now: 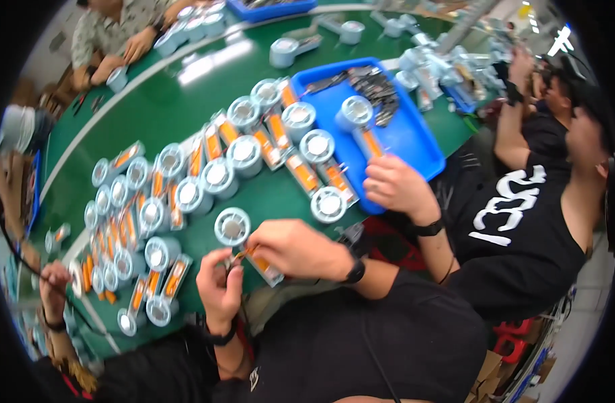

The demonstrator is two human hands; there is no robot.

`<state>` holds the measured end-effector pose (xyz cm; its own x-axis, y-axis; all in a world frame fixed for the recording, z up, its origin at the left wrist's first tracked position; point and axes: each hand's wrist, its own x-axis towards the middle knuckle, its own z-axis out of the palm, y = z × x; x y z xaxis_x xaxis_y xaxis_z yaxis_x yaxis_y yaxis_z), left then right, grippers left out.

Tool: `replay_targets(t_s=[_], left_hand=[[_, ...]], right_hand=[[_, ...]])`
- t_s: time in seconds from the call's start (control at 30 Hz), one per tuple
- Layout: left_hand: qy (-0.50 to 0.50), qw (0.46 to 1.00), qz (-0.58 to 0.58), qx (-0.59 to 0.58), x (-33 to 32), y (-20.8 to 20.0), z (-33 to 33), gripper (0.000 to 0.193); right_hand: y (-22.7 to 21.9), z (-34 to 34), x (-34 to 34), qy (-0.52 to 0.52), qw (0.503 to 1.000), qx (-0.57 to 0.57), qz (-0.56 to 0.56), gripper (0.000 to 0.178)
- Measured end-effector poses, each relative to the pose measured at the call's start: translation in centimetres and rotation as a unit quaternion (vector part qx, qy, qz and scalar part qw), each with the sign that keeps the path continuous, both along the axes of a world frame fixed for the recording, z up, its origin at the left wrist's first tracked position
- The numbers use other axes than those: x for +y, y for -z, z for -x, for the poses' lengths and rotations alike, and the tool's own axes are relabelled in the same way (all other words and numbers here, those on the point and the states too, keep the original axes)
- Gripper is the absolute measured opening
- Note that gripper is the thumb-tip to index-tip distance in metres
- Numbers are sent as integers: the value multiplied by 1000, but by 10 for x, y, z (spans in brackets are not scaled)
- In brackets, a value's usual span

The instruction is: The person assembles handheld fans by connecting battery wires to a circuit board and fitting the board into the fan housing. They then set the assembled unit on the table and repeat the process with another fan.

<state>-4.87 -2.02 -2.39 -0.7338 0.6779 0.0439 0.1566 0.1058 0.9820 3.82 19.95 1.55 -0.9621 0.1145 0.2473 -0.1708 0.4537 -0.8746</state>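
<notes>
In front of me on the green table lies a light blue handheld fan (232, 227), its round head facing up. Its open handle (267, 270) points toward me, partly hidden under my right hand. My right hand (297, 248) reaches over this handle with fingertips pinched on thin orange wires (239, 256). Close beside it, to the left of the handle, my left hand (219, 285) is closed, thumb and forefinger pressed together on the same wires. The exact ends of the wires are hidden by my fingers.
Rows of similar fans (217, 176) with orange parts in their handles fill the table to the left and ahead. A blue tray (415, 144) with dark small parts stands at right, where a co-worker's hand (398, 188) holds a fan. Other people sit around the table.
</notes>
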Motion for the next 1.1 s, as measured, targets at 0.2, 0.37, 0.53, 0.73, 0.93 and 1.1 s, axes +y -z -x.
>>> replay_targets(t_s=[0.2,0.37,0.53,0.73,0.93,1.1], left_hand=[[-50,978,16,201,24,-25,8,44],[-61,976,1,209,24,-20,11,48],[-43,969,-19,241,23,-20,7,43],[-69,977,-68,188,28,-18,3,42],[-57,983,-59,166,24,-15,6,41],[-53,977,-71,191,26,-13,11,43]], right_hand=[[7,7,1,52,986,132,-91,18],[22,9,-20,47,992,97,68,21],[16,7,-24,53,969,-18,242,19],[16,13,-18,47,990,130,-11,20],[21,14,-17,11,989,138,-48,21],[16,25,-11,3,986,156,-62,22]])
